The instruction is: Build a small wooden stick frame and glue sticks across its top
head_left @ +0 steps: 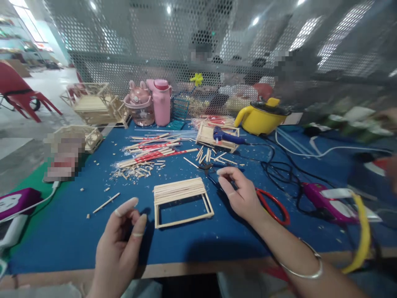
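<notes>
A small wooden stick frame (pixel 180 194) lies on the blue mat between my hands, its far half covered with sticks laid side by side and its near half an open rectangle. My left hand (pixel 120 240) is just left of it, thumb and index finger apart, holding nothing, with pale wraps on the fingers. To the right of the frame hovers my right hand (pixel 238 192), also with nothing visible in it and a gap between thumb and index finger. A dark-handled cutting tool (pixel 206 167) lies just beyond that hand, partly hidden. Red scissor-like handles (pixel 276 209) show beside my right forearm.
Stick bundles (pixel 151 151) and cut pieces (pixel 136 171) lie farther back. A blue glue gun (pixel 228 135) rests on another stick frame (pixel 203 134). Behind stand a pink bottle (pixel 161 103) and a yellow pot (pixel 260 120). Black cables (pixel 279 169) tangle at right; a phone (pixel 65 157) is left.
</notes>
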`<state>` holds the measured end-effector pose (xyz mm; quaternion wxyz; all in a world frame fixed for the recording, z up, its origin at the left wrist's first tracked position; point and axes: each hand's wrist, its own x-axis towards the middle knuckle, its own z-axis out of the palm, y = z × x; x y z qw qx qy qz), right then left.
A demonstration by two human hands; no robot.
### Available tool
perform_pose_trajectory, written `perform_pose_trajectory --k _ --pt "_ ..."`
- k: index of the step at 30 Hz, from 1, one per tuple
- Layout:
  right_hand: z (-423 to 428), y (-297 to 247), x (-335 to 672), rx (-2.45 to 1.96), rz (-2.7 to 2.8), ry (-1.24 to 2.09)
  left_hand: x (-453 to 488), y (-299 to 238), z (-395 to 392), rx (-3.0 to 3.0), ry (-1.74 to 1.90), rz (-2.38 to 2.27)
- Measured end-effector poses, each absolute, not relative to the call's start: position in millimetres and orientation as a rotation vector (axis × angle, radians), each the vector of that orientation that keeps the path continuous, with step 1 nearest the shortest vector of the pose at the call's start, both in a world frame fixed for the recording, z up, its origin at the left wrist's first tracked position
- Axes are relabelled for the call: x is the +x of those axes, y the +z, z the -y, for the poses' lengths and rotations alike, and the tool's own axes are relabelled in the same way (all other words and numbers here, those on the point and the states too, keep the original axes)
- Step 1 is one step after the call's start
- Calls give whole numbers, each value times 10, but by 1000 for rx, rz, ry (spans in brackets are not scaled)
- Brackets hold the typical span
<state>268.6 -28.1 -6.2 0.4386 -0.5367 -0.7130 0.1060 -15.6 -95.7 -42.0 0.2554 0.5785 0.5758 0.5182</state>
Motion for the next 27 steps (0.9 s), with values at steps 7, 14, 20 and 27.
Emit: perform_pose_trajectory --k 7,14,20,27 --pt "340 -67 2735 -1305 1694 231 -62 -430 901 1922 1085 -1566" --pt "66 131 2610 -1192 1645 191 -64 -423 874 2054 1175 -1620" --pt "-300 145 2615 -1166 1484 151 226 -147 958 2808 824 -1502" --pt "-180 -92 2693 -1201 1575 225 593 -49 830 2805 495 -1624"
